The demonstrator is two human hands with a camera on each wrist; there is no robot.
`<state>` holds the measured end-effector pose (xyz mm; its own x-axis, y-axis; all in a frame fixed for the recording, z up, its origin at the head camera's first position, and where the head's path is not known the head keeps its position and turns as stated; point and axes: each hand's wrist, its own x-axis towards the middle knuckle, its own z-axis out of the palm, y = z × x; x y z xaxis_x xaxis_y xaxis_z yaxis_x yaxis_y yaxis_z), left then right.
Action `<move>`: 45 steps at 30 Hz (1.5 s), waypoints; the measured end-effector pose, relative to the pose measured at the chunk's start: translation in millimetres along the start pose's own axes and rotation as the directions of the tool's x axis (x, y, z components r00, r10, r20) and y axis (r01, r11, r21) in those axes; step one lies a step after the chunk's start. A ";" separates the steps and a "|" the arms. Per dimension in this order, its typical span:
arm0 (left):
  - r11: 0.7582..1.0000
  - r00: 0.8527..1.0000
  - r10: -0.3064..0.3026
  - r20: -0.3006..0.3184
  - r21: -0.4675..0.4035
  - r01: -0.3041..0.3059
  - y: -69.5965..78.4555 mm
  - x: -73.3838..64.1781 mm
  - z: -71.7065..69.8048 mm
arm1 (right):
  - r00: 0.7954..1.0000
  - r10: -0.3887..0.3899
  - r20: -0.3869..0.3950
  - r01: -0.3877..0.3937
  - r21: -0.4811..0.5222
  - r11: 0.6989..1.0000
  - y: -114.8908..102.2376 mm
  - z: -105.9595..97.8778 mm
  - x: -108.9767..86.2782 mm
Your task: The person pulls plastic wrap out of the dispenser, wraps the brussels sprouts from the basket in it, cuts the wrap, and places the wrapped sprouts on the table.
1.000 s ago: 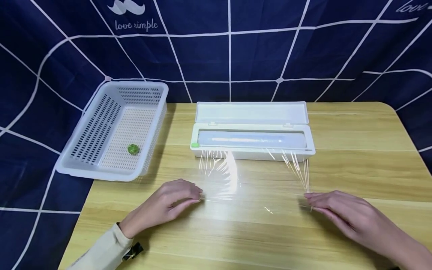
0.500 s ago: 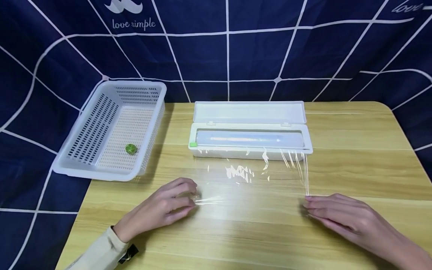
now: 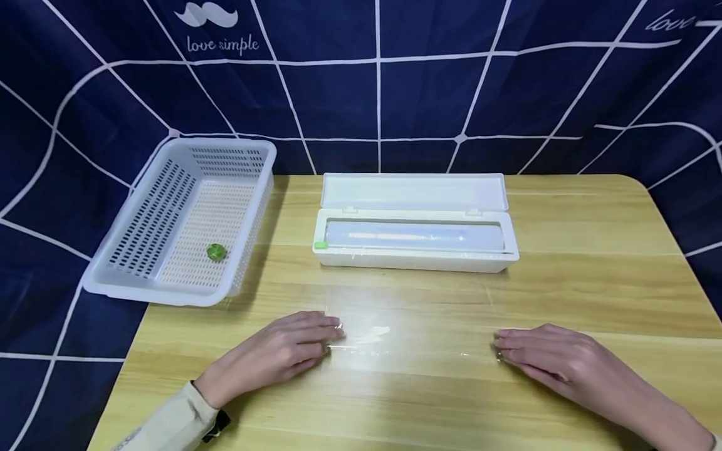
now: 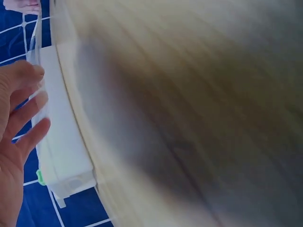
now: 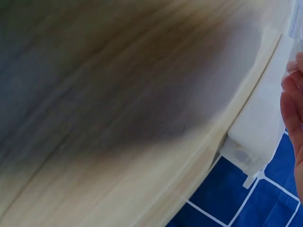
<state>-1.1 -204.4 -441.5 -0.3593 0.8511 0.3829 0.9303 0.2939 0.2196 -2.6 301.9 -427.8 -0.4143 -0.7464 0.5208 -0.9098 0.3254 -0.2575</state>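
A clear sheet of cling film point(image 3: 375, 335) spans the space between both hands above the table, its near edge catching the light. My left hand point(image 3: 290, 344) pinches its left side, thumb below the fingers. At the right side, my right hand point(image 3: 553, 357) pinches the film between thumb and fingers. Behind them stands a white cling film dispenser point(image 3: 417, 260) with its lid point(image 3: 414, 193) raised and a roll point(image 3: 414, 235) inside. A green slider point(image 3: 320, 245) sits at its left end. Whether the sheet still joins the roll, I cannot tell.
A white perforated basket point(image 3: 169, 296) stands at the left with a small green ball-like vegetable point(image 3: 216, 252) in it. The wooden table point(image 3: 586, 282) ends at a dark blue gridded cloth point(image 3: 429, 100) hanging behind and at the sides.
The left fingers have shifted on the film and closed up, after being spread half a second ago. The right hand has moved slightly left. Shiny creases running to the dispenser no longer show.
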 end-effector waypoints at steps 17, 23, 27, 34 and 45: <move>0.970 0.998 -0.008 0.062 0.243 -0.007 -5.0 -0.7 17.9 | 0.996 0.020 0.086 -0.011 -0.097 0.995 12.1 18.7 0.1; 0.952 0.997 -0.003 0.077 0.305 -0.021 -6.4 1.9 21.9 | 0.987 -0.020 0.160 0.048 -0.177 0.983 14.1 21.0 -5.1; 0.951 0.996 -0.025 0.087 0.309 -0.003 -5.5 -2.6 21.3 | 0.982 -0.015 0.187 0.052 -0.196 0.979 12.8 20.3 -10.1; 0.965 0.990 -0.049 0.135 0.263 0.012 -4.2 -18.2 14.4 | 0.965 0.026 0.261 0.033 -0.219 0.975 12.0 14.0 -26.1; 0.974 0.983 -0.033 0.178 0.228 -0.009 -8.0 -24.4 9.8 | 0.921 0.060 0.385 0.027 -0.217 0.976 17.9 9.5 -45.9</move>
<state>1.0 -223.3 -461.4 -0.3703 0.9049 0.2096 0.9260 0.3775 0.0062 0.4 336.5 -464.1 -0.4276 -0.8912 0.1513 -0.9039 0.4234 -0.0603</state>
